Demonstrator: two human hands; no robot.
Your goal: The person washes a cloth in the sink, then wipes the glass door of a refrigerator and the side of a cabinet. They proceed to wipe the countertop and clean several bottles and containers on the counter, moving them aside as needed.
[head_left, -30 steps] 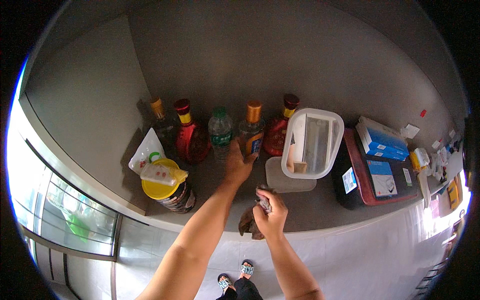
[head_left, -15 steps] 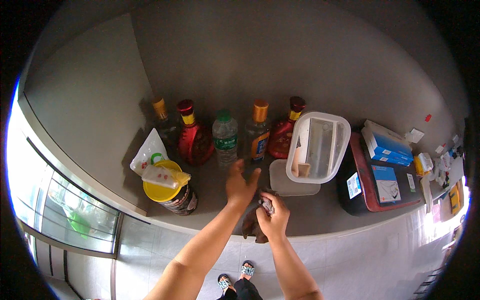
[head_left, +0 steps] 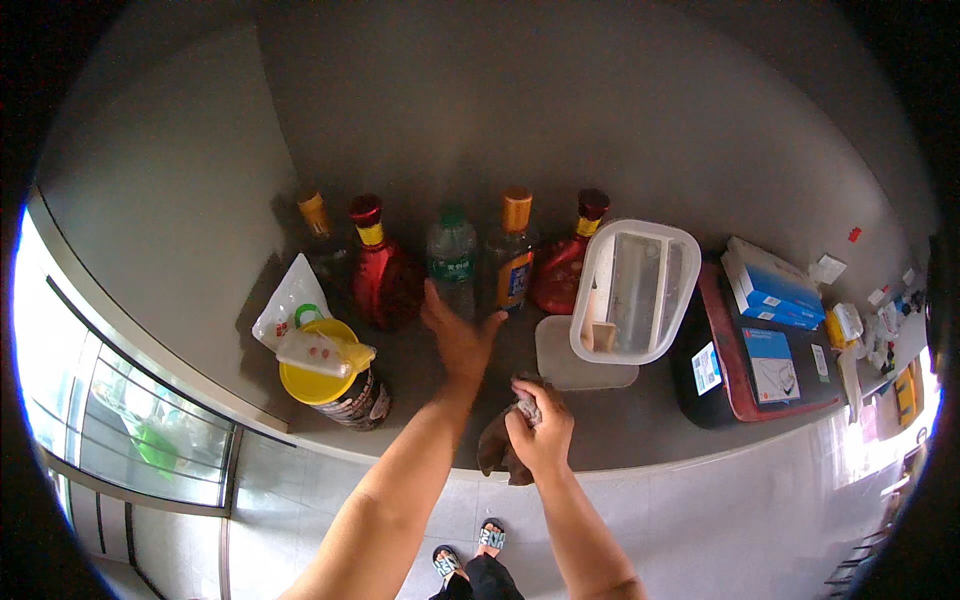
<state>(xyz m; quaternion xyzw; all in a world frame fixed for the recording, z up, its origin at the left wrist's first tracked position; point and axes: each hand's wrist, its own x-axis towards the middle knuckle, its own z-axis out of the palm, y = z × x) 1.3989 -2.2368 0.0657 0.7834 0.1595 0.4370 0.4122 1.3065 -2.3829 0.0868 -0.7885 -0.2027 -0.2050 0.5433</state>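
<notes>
My left hand (head_left: 462,340) reaches over the shelf with fingers stretched and thumb apart, holding nothing. Its fingertips are at the lower part of a clear plastic bottle with a green cap (head_left: 452,255); whether they touch it I cannot tell. Near the front edge, my right hand (head_left: 543,432) is closed around a crumpled brown cloth (head_left: 507,450), part of which hangs below the fist. To the right of the plastic bottle stands a clear bottle with an orange cap (head_left: 514,250). A red glass bottle (head_left: 383,275) stands to its left.
Another red bottle (head_left: 565,275) stands behind a clear container (head_left: 640,290) and a flat translucent lid (head_left: 580,360). At left are a yellow-lidded tub (head_left: 345,400), a white pouch (head_left: 285,305) and a gold-capped bottle (head_left: 318,220). Blue boxes (head_left: 770,285) lie on a dark case (head_left: 720,385).
My left hand has moved left and farther in, toward the green-capped bottle, which looks slightly farther back and blurred. My right hand keeps hold of the cloth, nearly in place.
</notes>
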